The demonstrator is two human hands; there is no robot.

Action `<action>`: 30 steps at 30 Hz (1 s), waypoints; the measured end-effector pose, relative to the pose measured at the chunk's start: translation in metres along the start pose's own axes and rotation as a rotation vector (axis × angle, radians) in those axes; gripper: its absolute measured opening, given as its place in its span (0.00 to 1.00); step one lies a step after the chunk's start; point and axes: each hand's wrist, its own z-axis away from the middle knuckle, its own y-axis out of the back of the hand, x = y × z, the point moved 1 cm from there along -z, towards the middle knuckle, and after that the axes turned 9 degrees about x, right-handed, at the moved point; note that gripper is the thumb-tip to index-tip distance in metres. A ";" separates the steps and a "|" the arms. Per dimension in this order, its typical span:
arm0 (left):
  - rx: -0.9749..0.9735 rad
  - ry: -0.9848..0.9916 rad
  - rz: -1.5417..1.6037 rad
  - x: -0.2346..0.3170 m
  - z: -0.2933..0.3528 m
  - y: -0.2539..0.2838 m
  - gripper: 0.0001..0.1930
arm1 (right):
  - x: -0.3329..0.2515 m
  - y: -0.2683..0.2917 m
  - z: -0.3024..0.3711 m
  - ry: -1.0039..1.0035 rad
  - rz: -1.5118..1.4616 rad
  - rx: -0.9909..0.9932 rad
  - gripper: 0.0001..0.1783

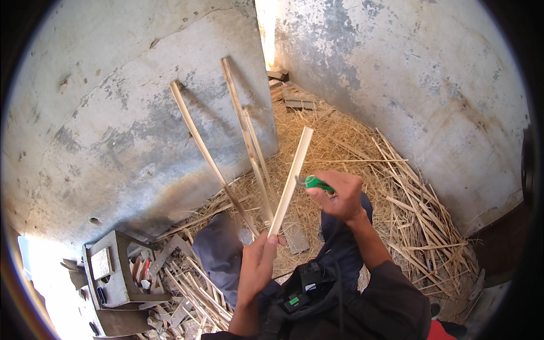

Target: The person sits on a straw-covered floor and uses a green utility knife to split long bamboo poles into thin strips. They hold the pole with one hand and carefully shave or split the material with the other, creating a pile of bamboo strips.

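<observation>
Lower end of a pale wooden strip [292,178] gripped in the left hand [258,263], thumb pressed along its face; the strip is tilted, its free end carried up and away from that hand, leaning slightly rightward. A green-handled tool [319,184] is clasped in the right hand [340,195], beyond and to the right of the left hand; its thin curved tip is pointed left, at the strip's right edge about midway along. Whether wood is touched by the tip cannot be told. Ahead and left of the left hand, three slender sticks [198,140] are seen standing aslant before a stained, flaking wall [141,141]; the foot of the leftmost is partly hidden close by that hand, and contact there cannot be made out. Straw-like shavings [345,136] are strewn beyond both hands. To the right of the right hand, a long heap of split strips [433,226] is piled along another weathered wall [419,68]. Left of the left hand, more loose strips [195,289] are scattered beside a grey open-fronted box [116,266], in which small items are stowed.
</observation>
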 end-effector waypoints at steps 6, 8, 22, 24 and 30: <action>-0.047 0.076 -0.080 -0.018 0.018 0.006 0.16 | 0.053 0.009 -0.018 -0.195 0.173 0.136 0.18; -0.062 0.050 -0.100 -0.021 0.022 0.008 0.16 | 0.067 0.018 -0.021 -0.328 0.174 0.186 0.19; 0.100 0.011 -0.015 -0.009 0.000 0.000 0.14 | -0.011 -0.010 0.023 -0.005 -0.161 -0.159 0.19; 0.136 -0.035 -0.037 -0.009 -0.001 -0.001 0.14 | -0.022 -0.016 0.026 0.027 -0.149 -0.188 0.18; 0.194 -0.089 -0.072 -0.011 -0.001 -0.002 0.14 | -0.032 -0.021 0.029 0.038 -0.079 -0.220 0.20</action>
